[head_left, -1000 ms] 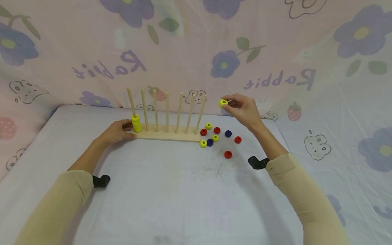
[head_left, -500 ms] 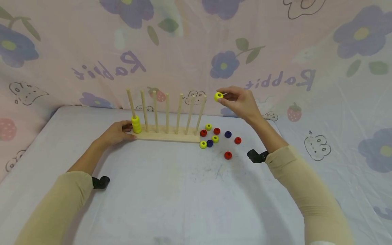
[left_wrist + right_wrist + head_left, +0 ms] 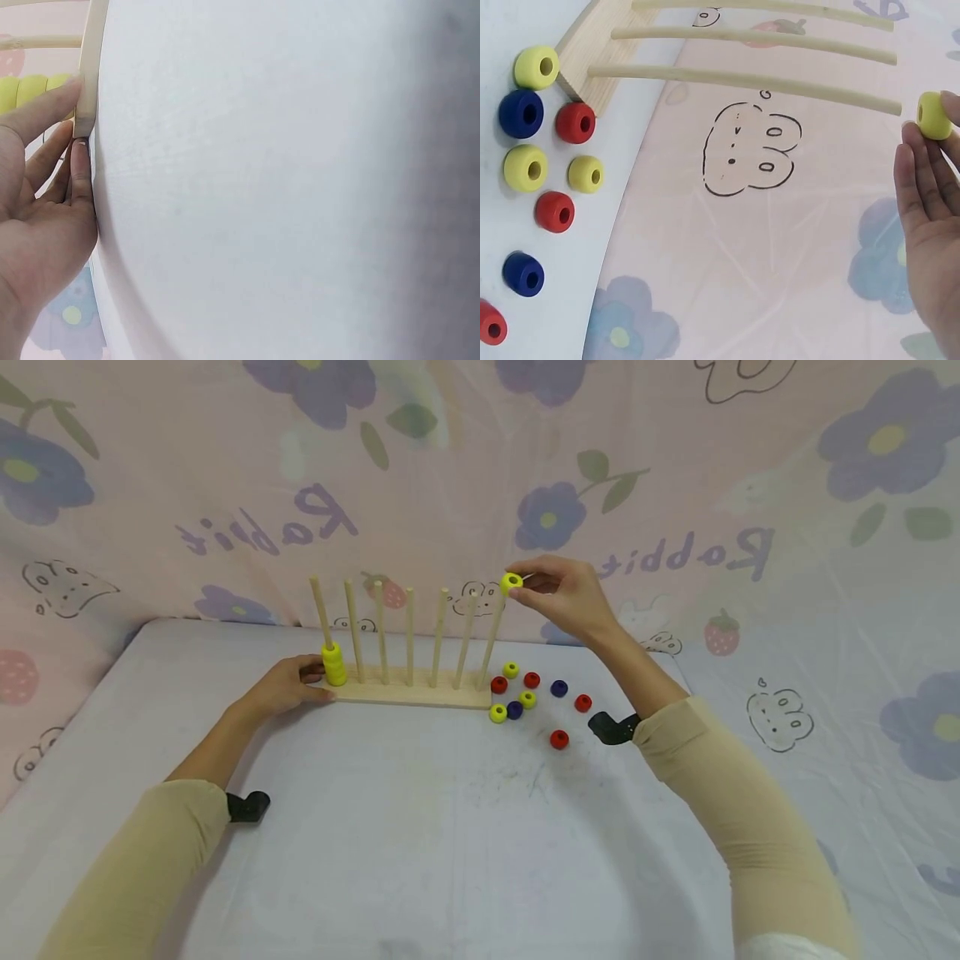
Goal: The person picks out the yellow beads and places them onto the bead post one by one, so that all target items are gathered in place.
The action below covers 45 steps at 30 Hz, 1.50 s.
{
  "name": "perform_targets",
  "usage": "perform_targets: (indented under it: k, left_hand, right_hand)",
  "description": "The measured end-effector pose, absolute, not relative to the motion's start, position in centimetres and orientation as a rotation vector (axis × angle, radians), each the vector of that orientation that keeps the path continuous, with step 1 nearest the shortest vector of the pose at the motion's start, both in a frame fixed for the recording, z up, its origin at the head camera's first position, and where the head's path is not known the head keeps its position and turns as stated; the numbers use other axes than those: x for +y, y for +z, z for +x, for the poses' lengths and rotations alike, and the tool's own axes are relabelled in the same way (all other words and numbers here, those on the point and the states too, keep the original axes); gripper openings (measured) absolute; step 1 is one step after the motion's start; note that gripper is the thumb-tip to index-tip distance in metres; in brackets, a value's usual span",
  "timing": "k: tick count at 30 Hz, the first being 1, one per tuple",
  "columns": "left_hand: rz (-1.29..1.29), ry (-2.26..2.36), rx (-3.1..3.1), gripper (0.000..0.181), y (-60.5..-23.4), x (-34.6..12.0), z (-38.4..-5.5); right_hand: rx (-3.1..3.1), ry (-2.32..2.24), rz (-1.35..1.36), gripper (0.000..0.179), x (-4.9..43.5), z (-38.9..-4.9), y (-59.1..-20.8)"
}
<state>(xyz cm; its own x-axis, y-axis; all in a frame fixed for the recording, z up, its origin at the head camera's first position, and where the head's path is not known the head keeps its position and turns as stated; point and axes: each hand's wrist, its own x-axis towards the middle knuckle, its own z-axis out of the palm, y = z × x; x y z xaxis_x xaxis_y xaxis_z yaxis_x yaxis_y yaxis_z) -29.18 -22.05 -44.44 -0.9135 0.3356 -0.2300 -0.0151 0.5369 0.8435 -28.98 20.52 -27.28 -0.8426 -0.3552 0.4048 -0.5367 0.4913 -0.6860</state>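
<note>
A yellow bead (image 3: 512, 582) is pinched between the thumb and fingers of my right hand (image 3: 566, 596). In the head view the bead overlaps the tip of the rightmost rod; the right wrist view shows it just off that rod's end (image 3: 900, 109). My left hand (image 3: 283, 683) holds the left end of the wooden peg rack (image 3: 412, 695), thumb and fingers around the end of its base. Several stacked yellow beads (image 3: 334, 665) sit low on the leftmost rod, beside the left hand's fingers. The other rods carry no beads.
Right of the rack lie several loose beads: yellow ones (image 3: 498, 714), red ones (image 3: 559, 740) and blue ones (image 3: 559, 688). They rest on a white-covered table (image 3: 420, 827). A printed cloth (image 3: 450, 485) hangs behind the rack.
My right hand has moved left and upward, carrying the yellow bead to the tip of the rightmost rod. The left hand and the rack have stayed in place.
</note>
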Motion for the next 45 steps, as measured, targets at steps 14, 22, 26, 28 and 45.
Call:
perform_targets:
  k: [14,22,26,28,45]
  left_hand:
    - [0.269,1.319,2.420,0.084,-44.2,-22.1,-29.2]
    - [0.271,1.314,2.437,0.080,-44.4,-22.1,-29.3]
    - [0.262,1.313,2.433,0.080,-44.5,-22.1,-29.3]
    - [0.255,1.311,2.430,0.081,-44.5,-22.2,-29.3]
    - [0.274,1.313,2.443,0.081,-44.4,-22.0,-29.2]
  right_hand:
    - [-2.535,1.276,0.861,0.028,17.1,-29.7,-26.4]
    - [-2.578,1.290,0.873,0.030,15.2,-30.3,-26.1]
    - [-2.598,1.272,0.906,0.029,14.3,-30.4,-26.0]
    - [-2.608,1.265,0.916,0.028,13.8,-30.5,-26.0]
    - [-2.549,1.319,0.997,0.026,10.1,-31.2,-26.1]
